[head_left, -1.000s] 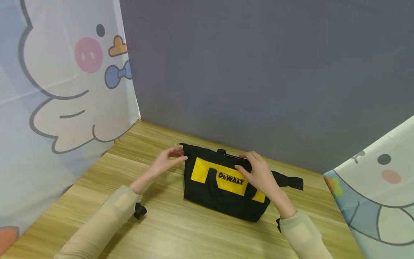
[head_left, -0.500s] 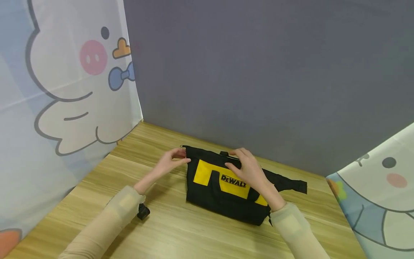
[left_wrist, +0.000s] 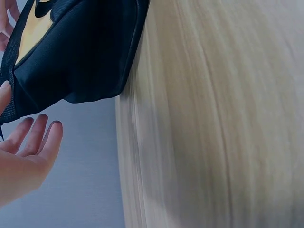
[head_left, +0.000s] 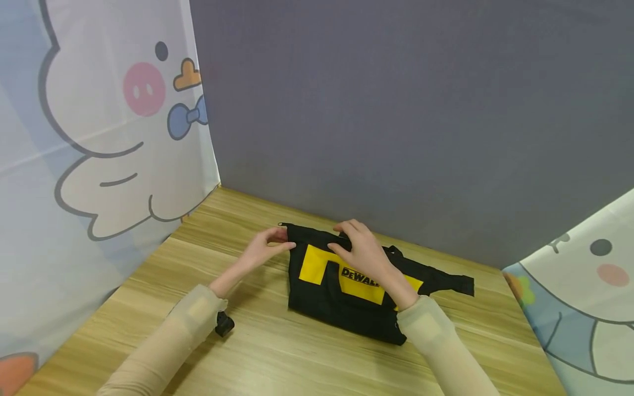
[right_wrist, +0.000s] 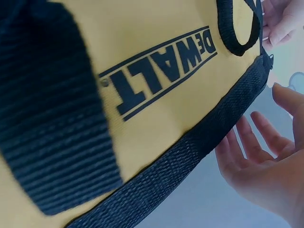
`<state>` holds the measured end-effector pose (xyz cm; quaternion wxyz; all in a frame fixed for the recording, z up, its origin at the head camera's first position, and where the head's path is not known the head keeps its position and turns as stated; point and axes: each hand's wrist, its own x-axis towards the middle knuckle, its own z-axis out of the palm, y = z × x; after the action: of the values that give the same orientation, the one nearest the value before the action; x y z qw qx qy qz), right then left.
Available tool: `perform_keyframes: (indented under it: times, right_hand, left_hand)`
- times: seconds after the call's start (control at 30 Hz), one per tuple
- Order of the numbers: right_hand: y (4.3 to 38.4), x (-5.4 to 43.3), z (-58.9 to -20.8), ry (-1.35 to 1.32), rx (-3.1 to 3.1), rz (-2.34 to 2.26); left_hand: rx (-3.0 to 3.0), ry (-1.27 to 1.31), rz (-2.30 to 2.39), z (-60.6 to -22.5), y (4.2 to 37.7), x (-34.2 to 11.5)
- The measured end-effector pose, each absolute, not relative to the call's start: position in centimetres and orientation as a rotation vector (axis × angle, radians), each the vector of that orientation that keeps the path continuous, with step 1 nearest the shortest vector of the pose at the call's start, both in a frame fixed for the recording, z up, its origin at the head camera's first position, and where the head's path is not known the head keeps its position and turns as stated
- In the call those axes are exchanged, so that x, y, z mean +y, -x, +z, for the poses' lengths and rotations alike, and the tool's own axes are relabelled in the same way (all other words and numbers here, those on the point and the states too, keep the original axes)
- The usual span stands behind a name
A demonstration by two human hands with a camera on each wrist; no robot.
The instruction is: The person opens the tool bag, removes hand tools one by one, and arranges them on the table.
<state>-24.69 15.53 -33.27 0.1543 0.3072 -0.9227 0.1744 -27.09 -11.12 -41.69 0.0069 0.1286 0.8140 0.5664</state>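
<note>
The bag (head_left: 339,300) lies on the table (head_left: 287,363), long axis slanting from upper left to lower right in the head view, tapered strip pointing right. Left hand (head_left: 262,250), at the left corner, and right hand (head_left: 364,250), along the top edge: thumb and fingers apart.

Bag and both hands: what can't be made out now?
- Head view: inside of the bag, hidden by its front.
- Head view: end of the logo, behind the right hand near its wrist.
- Left wrist view: left hand, cut off by the left edge.
- Right wrist view: strap, blurred and cut off by the left edge.
</note>
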Motion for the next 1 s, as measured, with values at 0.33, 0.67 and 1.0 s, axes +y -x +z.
perform_keyframes:
  times: [0.33, 0.67, 1.0]
  right_hand:
    - [25.7, 13.2, -33.2, -0.838, -2.711, 0.481]
    - [26.2, 11.2, -32.8, -0.856, -2.711, 0.476]
    - [26.8, 9.3, -33.1, -0.899, -2.72, 0.509]
  left_hand:
    - [2.559, -0.39, 1.777, -41.7, 27.3, -11.3]
    - [2.542, -0.404, 1.797, -41.8, 27.3, -11.0]
    - [2.531, -0.467, 1.817, -41.9, 27.3, -10.6]
